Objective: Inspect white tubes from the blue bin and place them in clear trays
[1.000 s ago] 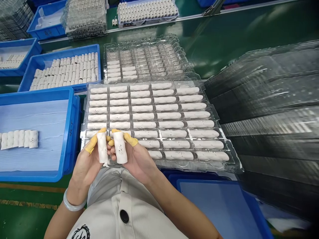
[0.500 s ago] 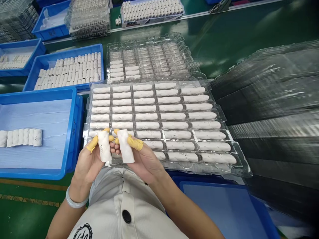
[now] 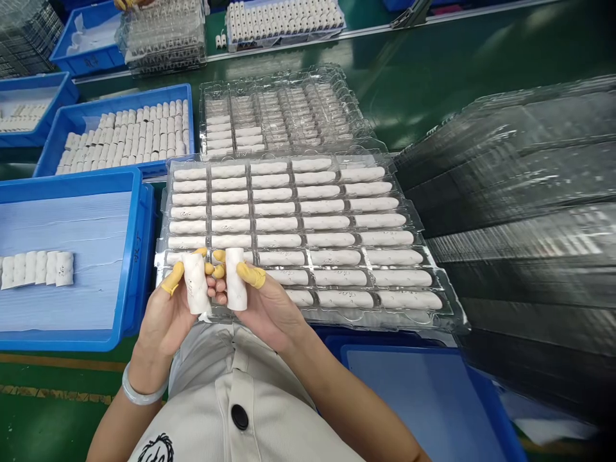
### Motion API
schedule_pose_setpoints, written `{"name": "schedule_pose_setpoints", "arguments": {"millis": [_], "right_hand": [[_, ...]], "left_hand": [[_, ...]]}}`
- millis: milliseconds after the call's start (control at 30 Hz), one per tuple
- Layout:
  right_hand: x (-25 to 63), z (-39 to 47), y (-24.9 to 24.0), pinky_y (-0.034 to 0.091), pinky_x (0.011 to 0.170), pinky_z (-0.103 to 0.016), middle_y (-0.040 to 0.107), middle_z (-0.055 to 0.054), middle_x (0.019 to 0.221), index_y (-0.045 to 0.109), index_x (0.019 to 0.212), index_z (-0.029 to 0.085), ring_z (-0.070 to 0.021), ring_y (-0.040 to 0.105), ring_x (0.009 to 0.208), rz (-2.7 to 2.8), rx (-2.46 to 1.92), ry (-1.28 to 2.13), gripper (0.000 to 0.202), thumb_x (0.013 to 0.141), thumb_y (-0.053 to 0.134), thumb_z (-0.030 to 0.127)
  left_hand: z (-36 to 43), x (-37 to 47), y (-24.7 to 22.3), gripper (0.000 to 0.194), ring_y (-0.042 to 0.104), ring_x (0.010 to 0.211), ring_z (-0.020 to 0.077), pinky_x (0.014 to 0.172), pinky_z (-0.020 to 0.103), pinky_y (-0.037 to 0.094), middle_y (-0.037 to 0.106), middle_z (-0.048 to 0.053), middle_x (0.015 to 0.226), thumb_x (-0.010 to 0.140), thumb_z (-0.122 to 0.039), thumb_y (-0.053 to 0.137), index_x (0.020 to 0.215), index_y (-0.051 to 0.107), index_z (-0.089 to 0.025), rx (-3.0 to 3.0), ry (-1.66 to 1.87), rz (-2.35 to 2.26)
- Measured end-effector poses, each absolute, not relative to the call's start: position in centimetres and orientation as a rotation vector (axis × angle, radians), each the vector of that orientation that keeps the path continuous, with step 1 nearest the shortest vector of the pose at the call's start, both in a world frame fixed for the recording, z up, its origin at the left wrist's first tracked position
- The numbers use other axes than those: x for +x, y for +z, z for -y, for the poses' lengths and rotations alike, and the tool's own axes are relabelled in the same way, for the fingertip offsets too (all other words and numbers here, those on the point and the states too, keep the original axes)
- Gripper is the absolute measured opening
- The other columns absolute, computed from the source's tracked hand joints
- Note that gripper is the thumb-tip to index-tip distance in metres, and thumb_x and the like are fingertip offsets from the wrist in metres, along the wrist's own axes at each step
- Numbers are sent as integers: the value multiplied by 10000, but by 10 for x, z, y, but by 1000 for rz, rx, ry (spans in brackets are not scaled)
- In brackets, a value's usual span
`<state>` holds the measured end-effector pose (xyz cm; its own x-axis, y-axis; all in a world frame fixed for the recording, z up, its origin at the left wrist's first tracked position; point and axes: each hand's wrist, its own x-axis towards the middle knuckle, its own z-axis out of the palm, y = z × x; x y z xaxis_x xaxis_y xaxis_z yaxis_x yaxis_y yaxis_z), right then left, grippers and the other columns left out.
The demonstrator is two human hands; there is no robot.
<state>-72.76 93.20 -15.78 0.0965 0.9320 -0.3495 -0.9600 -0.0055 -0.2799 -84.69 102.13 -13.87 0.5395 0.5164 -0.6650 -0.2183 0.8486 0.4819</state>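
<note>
My left hand (image 3: pixel 166 314) grips a white, bumpy cylindrical piece (image 3: pixel 196 283) with faint dark markings, held upright between yellow-covered fingertips. Beside it, a second white cylindrical piece (image 3: pixel 235 280) is pinched in my right hand (image 3: pixel 267 308), also wearing yellow finger covers. The two pieces are a small gap apart, with my fingers nearly meeting between them. Both hands are over the near left corner of a clear plastic tray (image 3: pixel 455 316). Rows of similar white pieces (image 3: pixel 344 278) lie in its slots; those behind my hands are partly hidden.
To the left, a blue bin (image 3: pixel 132 256) holds a short row of white pieces (image 3: pixel 36 268). Another blue bin (image 3: pixel 187 122) farther back is filled with them. More clear trays (image 3: pixel 289 106) stand behind. Large grey stacked sheets (image 3: pixel 529 212) rise at right; a blue bin (image 3: pixel 495 410) sits below.
The right-hand piece has turned slightly and stands straighter. The left-hand piece has shifted a little. The whole view has slid slightly, and something yellow now shows at the top left.
</note>
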Motion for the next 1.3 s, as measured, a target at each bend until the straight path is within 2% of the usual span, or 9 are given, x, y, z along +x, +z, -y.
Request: {"name": "schedule_pose_setpoints", "arguments": {"millis": [200, 333, 467, 533, 767, 933, 1000, 1100, 1300], "right_hand": [[-728, -932, -157, 511, 647, -209, 675, -45, 799, 721, 959, 94, -111, 621, 703, -129, -503, 1491, 382, 685, 845, 330], [-729, -932, -157, 516, 690, -222, 677, -67, 794, 716, 882, 82, -132, 636, 734, -83, -534, 1501, 372, 727, 808, 407], [-731, -934, -160, 516, 695, -252, 693, -65, 835, 717, 1016, 97, -130, 616, 708, -101, -543, 1477, 435, 741, 792, 427], [-732, -934, -160, 509, 658, -275, 680, -52, 802, 717, 953, 108, -141, 598, 685, -98, -542, 1474, 393, 733, 793, 425], [-730, -937, -157, 491, 676, -230, 644, -39, 758, 691, 875, 101, -111, 569, 685, -204, -538, 1464, 255, 832, 702, 352], [-726, -935, -159, 508, 662, -269, 650, -42, 757, 669, 938, 117, -139, 591, 690, -127, -503, 1471, 292, 818, 695, 382], [-727, -933, -161, 515, 651, -312, 641, -46, 707, 653, 891, 121, -158, 587, 651, -31, -520, 1490, 335, 790, 711, 435], [-728, -931, -161, 492, 605, -320, 628, -48, 630, 615, 837, 134, -153, 554, 553, 81, -596, 1496, 373, 775, 720, 487], [-730, -932, -157, 437, 602, -242, 622, -37, 646, 608, 1086, 150, -161, 600, 656, 44, -675, 1468, 474, 761, 763, 459]], "left_hand": [[-1021, -848, -140, 358, 673, 694, 159, 694, 291, 591, 694, 114, 851, 1016, -277, 378, 1132, 666, -98, 413, 453, -888], [-1019, -852, -144, 296, 640, 686, 138, 726, 281, 576, 681, 95, 839, 922, -325, 602, 1118, 665, -112, 536, 479, -824], [-1012, -850, -147, 481, 552, 579, 83, 627, 210, 523, 637, 24, 747, 779, -370, 777, 1180, 626, -151, 760, 474, -775], [-1006, -847, -149, 551, 521, 564, 62, 556, 174, 477, 629, 0, 783, 758, -361, 798, 1237, 591, -182, 890, 500, -850], [-1000, -848, -152, 807, 616, 992, 130, 841, 199, 512, 628, 25, 1178, 669, -240, 864, 1376, 477, -268, 1203, 373, -834], [-1006, -848, -147, 471, 516, 561, 75, 492, 189, 441, 595, 13, 807, 791, -465, 744, 1135, 627, -166, 994, 408, -802], [-1009, -847, -145, 474, 500, 511, 87, 420, 192, 383, 568, 29, 715, 818, -567, 667, 984, 661, -122, 858, 410, -804], [-1014, -845, -145, 479, 491, 477, 89, 450, 205, 422, 537, 34, 634, 891, -563, 569, 825, 662, -98, 714, 371, -791], [-1017, -844, -150, 456, 521, 549, 102, 555, 216, 493, 551, 45, 649, 998, -434, 421, 808, 668, -101, 567, 391, -810]]}}
